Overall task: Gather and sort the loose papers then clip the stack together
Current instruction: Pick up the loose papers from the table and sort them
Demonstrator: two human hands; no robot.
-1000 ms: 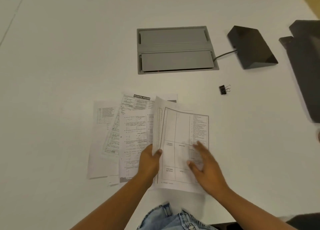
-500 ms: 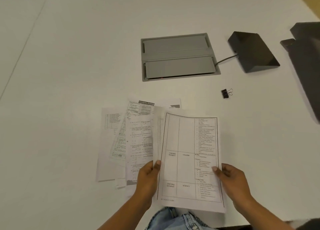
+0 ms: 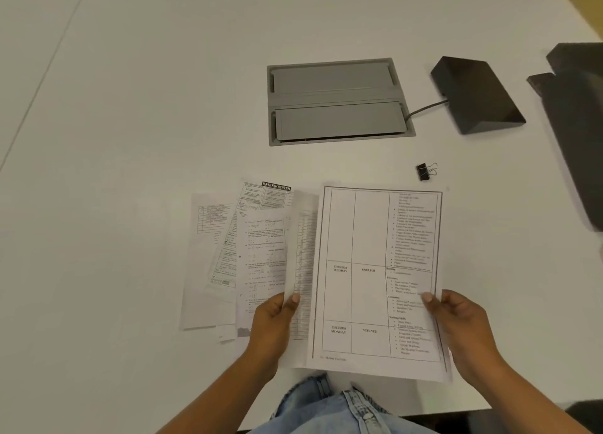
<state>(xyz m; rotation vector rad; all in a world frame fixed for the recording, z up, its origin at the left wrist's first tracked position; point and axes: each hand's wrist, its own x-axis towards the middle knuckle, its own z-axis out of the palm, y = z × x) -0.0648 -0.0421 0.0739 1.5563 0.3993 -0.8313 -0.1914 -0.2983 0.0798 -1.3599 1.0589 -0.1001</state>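
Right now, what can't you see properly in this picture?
All in the head view:
- Small print on the timetable sheet: blurred, mostly unreadable.
- Loose papers: overlapping, so the count and lower pages are hidden.
- Sheet behind it, pinched by the left hand: mostly covered.
- Dark object: cut off by the right edge.
- Binder clip: too small for detail.
- Right hand: fingers hidden behind the sheet.

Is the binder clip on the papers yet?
No. The binder clip lies alone on the table, beyond the timetable sheet.
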